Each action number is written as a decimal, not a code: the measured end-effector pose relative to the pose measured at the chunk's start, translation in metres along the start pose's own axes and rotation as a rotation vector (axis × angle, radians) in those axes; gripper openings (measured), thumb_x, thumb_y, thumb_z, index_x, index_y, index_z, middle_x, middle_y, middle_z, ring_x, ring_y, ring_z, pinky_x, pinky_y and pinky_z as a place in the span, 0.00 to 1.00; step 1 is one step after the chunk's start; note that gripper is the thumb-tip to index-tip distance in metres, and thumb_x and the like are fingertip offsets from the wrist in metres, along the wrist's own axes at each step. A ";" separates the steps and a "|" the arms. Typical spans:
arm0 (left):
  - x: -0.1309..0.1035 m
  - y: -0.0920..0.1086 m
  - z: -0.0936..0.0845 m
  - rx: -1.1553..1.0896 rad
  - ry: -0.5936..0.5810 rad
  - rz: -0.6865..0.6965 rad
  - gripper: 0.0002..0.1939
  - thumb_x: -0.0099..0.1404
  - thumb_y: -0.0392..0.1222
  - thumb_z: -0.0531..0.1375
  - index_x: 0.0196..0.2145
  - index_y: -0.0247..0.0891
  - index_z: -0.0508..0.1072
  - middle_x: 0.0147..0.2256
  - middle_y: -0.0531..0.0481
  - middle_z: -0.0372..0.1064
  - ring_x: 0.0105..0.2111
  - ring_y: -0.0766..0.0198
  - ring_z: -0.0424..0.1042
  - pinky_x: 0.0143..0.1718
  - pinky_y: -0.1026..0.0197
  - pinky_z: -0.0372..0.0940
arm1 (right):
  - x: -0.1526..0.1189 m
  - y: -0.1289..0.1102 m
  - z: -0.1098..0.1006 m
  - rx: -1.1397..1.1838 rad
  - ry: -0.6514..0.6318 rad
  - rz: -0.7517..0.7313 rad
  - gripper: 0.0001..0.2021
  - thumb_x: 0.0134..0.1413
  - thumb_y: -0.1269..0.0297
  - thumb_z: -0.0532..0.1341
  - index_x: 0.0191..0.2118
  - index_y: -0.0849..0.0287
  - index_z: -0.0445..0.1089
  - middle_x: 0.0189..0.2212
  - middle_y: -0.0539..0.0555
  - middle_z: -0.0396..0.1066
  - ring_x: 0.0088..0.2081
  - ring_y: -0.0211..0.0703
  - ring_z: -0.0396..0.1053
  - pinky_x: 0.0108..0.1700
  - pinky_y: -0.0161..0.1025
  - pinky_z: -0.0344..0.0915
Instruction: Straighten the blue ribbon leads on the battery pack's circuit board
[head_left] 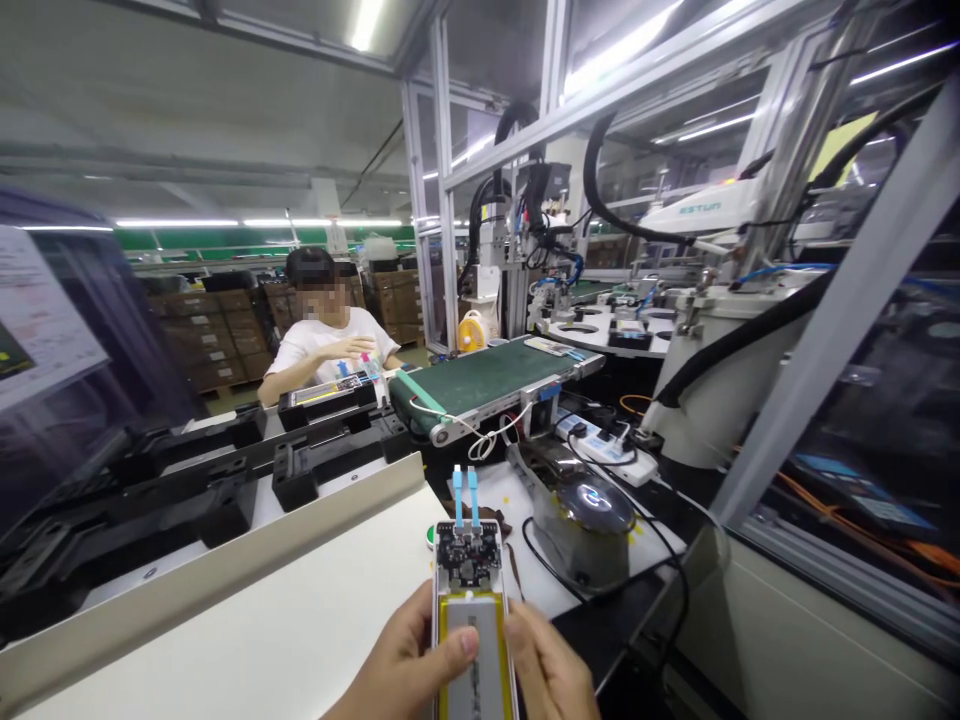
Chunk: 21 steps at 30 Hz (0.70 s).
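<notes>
Low in the middle of the head view, my left hand [417,650] holds an open power bank [470,640] by its left side, the thumb lying across the battery. My right hand [546,662] closes on its right edge, fingers bent against the casing. A silver battery cell with yellow edging fills the lower part. Above it sits a dark circuit board [469,556], and two short blue cables [466,492] stick up from the top end. The lower end of the power bank runs out of the picture.
Left of my hands lies a white work surface [300,590] with a raised rim; black fixtures [337,465] line up beyond it. Ahead is a green conveyor belt [480,380] carrying another unit. A co-worker [330,335] sits across. Power strip [607,445], cables and a framed robot machine stand right.
</notes>
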<state>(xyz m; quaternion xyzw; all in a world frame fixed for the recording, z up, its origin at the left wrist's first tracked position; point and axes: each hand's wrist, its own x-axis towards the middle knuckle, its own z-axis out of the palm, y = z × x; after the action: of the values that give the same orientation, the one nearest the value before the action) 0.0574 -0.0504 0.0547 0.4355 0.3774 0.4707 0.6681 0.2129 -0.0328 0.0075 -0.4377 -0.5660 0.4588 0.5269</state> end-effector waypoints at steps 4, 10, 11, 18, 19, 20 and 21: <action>0.003 0.001 -0.003 0.019 0.042 0.019 0.25 0.60 0.51 0.64 0.52 0.39 0.66 0.44 0.42 0.73 0.41 0.52 0.72 0.41 0.53 0.65 | 0.027 -0.022 -0.014 -0.290 0.197 -0.432 0.06 0.56 0.62 0.61 0.40 0.52 0.72 0.37 0.52 0.75 0.39 0.40 0.73 0.41 0.30 0.69; 0.006 -0.005 -0.011 0.355 0.082 0.201 0.26 0.62 0.54 0.60 0.52 0.36 0.65 0.50 0.38 0.68 0.49 0.47 0.66 0.46 0.53 0.62 | 0.045 -0.052 0.011 -0.445 0.054 -0.622 0.07 0.55 0.68 0.62 0.41 0.54 0.70 0.38 0.53 0.71 0.40 0.41 0.70 0.43 0.35 0.68; 0.005 -0.006 -0.012 0.409 0.096 0.221 0.26 0.62 0.54 0.60 0.52 0.35 0.65 0.47 0.39 0.70 0.46 0.49 0.67 0.47 0.53 0.61 | 0.047 -0.052 0.015 -0.452 0.048 -0.609 0.06 0.55 0.68 0.62 0.39 0.55 0.70 0.37 0.53 0.70 0.40 0.41 0.70 0.43 0.37 0.68; 0.004 0.001 -0.006 0.085 0.143 0.081 0.25 0.58 0.52 0.64 0.49 0.38 0.64 0.42 0.41 0.74 0.43 0.50 0.72 0.41 0.55 0.65 | 0.053 -0.045 0.010 -0.171 0.061 -0.420 0.05 0.59 0.65 0.59 0.32 0.55 0.69 0.33 0.50 0.67 0.35 0.37 0.68 0.39 0.32 0.66; 0.005 0.003 -0.004 -0.010 0.130 0.041 0.26 0.58 0.51 0.65 0.49 0.38 0.63 0.40 0.41 0.75 0.41 0.50 0.73 0.38 0.56 0.65 | 0.053 -0.044 0.008 -0.130 0.077 -0.392 0.06 0.59 0.64 0.59 0.31 0.55 0.69 0.32 0.50 0.67 0.36 0.37 0.68 0.39 0.32 0.66; 0.005 0.004 -0.003 -0.080 0.118 0.013 0.26 0.58 0.50 0.65 0.48 0.39 0.62 0.38 0.42 0.76 0.40 0.51 0.74 0.36 0.56 0.66 | 0.053 -0.042 0.006 -0.097 0.090 -0.369 0.06 0.59 0.63 0.59 0.31 0.56 0.69 0.32 0.50 0.67 0.37 0.38 0.68 0.40 0.32 0.66; 0.006 0.005 -0.001 -0.123 0.113 -0.001 0.25 0.58 0.49 0.65 0.48 0.39 0.61 0.37 0.42 0.76 0.39 0.51 0.75 0.36 0.57 0.66 | 0.053 -0.040 0.004 -0.073 0.100 -0.353 0.07 0.59 0.63 0.59 0.30 0.56 0.69 0.32 0.50 0.67 0.37 0.38 0.68 0.40 0.32 0.66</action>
<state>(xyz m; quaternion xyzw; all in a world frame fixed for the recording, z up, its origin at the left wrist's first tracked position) 0.0563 -0.0439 0.0587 0.3662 0.3850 0.5163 0.6716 0.2050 0.0109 0.0571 -0.3727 -0.6235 0.3157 0.6104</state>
